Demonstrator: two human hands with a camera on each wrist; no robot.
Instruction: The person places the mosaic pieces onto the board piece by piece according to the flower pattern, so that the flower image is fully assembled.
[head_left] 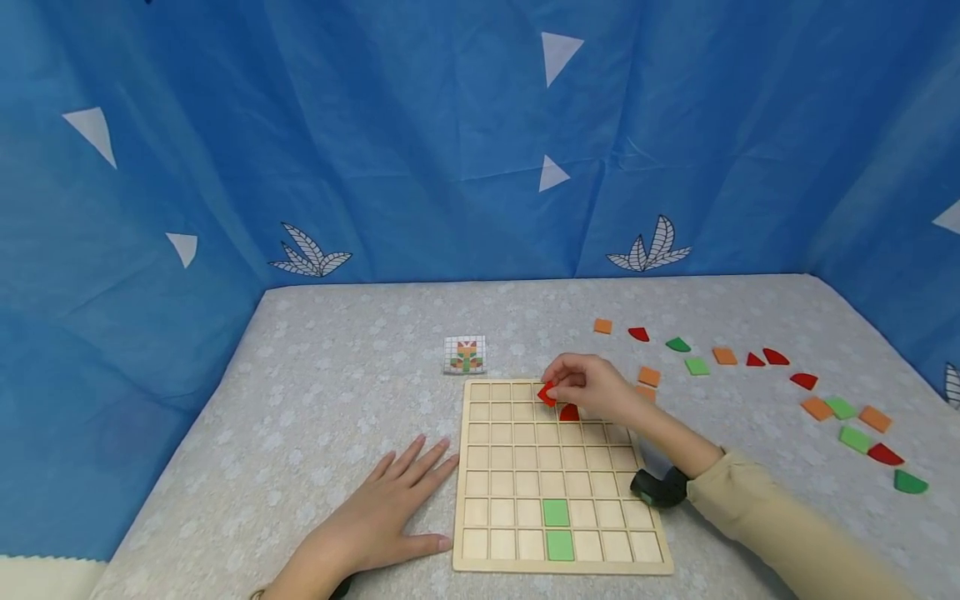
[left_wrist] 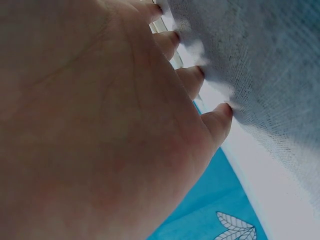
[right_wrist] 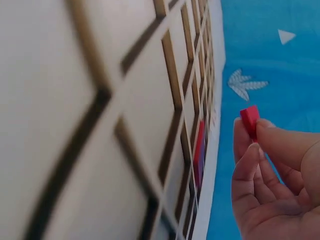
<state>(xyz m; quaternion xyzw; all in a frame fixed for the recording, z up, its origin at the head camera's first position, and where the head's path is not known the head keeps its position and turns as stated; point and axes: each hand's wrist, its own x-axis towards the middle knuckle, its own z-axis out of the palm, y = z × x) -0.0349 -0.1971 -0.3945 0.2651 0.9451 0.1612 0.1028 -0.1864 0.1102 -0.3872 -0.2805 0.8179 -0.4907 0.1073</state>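
Note:
A wooden grid board (head_left: 459, 508) lies on the table, with two light green square tiles (head_left: 557, 529) in its lower cells and a red quarter-round tile (head_left: 569, 412) in a cell near the top. Above the top rows, my right hand (head_left: 596, 387) pinches a small red tile (head_left: 547, 394) between thumb and fingers. The right wrist view shows that red tile (right_wrist: 250, 119) held clear of the board; its full outline is partly covered by the fingers. My left hand (head_left: 390, 508) rests flat on the cloth with fingers spread, beside the board's left edge.
A small pattern card (head_left: 465, 355) lies behind the board. Loose tiles are scattered to the right: orange squares (head_left: 724, 357), light green squares (head_left: 697, 367), red pieces (head_left: 804, 381) and dark green pieces (head_left: 911, 482). A blue curtain (head_left: 450, 150) hangs behind the table.

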